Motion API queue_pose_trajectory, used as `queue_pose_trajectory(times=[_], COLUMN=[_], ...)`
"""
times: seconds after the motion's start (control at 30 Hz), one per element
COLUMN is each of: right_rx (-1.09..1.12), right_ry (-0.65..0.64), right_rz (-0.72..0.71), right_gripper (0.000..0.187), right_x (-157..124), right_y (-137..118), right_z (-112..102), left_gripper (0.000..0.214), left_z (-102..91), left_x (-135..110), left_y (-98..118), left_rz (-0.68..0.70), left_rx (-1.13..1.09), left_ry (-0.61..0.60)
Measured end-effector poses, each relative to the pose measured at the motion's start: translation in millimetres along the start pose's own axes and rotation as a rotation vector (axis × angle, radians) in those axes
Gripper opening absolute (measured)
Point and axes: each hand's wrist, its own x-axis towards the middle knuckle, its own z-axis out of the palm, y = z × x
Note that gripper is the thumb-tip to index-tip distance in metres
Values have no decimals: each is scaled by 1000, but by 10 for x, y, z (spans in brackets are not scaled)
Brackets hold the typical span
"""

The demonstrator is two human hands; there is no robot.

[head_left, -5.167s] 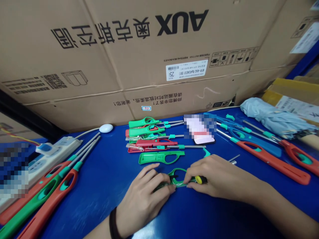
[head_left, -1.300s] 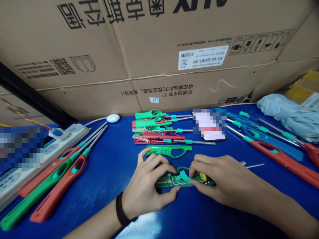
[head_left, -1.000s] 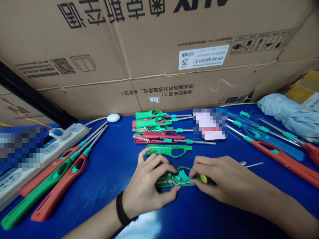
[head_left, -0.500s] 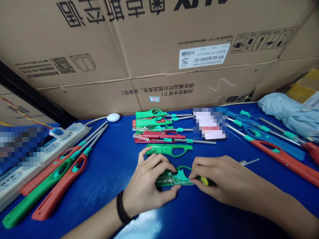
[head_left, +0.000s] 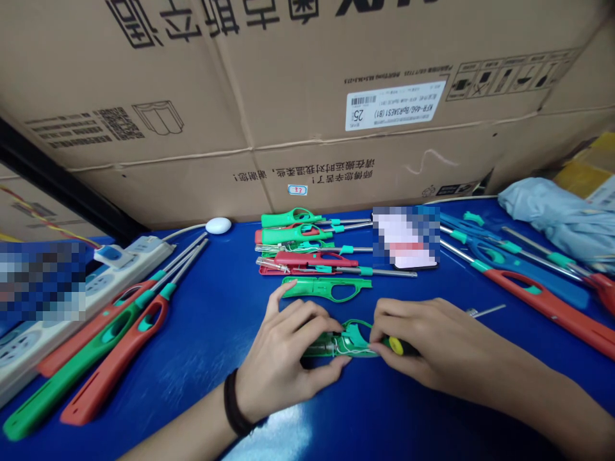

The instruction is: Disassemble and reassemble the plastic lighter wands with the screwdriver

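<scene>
Near the middle front of the table lies an opened green stick lighter [head_left: 358, 351], its clear fuel tank, white wires and teal trigger exposed. My left hand [head_left: 291, 349] curls around its tank end, thumb at the near edge and fingers over the far edge. My right hand [head_left: 418, 342] is closed, holding a screwdriver [head_left: 396, 346] with a yellow and black handle against the palm; a thin metal shaft sticks out beyond the knuckles. The right thumb and fingertips pinch at the wires beside the trigger. Just behind lies a loose green shell half [head_left: 319, 287], close to my left index finger.
Several opened green and red lighters [head_left: 312, 259] lie in a row behind, beside a phone [head_left: 406, 240]. Whole lighters [head_left: 118, 352] and a power strip [head_left: 100, 282] are at left. More lighters [head_left: 542, 301] and a grey bag [head_left: 548, 211] are at right. A cardboard box [head_left: 288, 128] stands behind.
My right hand has shifted slightly to the right, with the screwdriver in it. The left hand stays around the lighter.
</scene>
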Motion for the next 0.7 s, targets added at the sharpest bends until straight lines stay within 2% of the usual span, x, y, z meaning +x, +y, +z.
queue_pose_trajectory(times=[0.2, 0.47, 0.7], right_rx=[19, 83, 76], right_ry=[58, 13, 40], right_rz=[4, 19, 6], right_gripper=[12, 15, 14], right_x=[-4, -34, -42], right_y=[9, 32, 17], right_z=[-40, -88, -77], left_gripper=[19, 18, 19], left_z=[5, -5, -6], left_x=[6, 6, 11], left_y=[-14, 1, -8], left_rz=[-1, 1, -14], left_rx=[-2, -1, -21], left_ry=[-4, 6, -12])
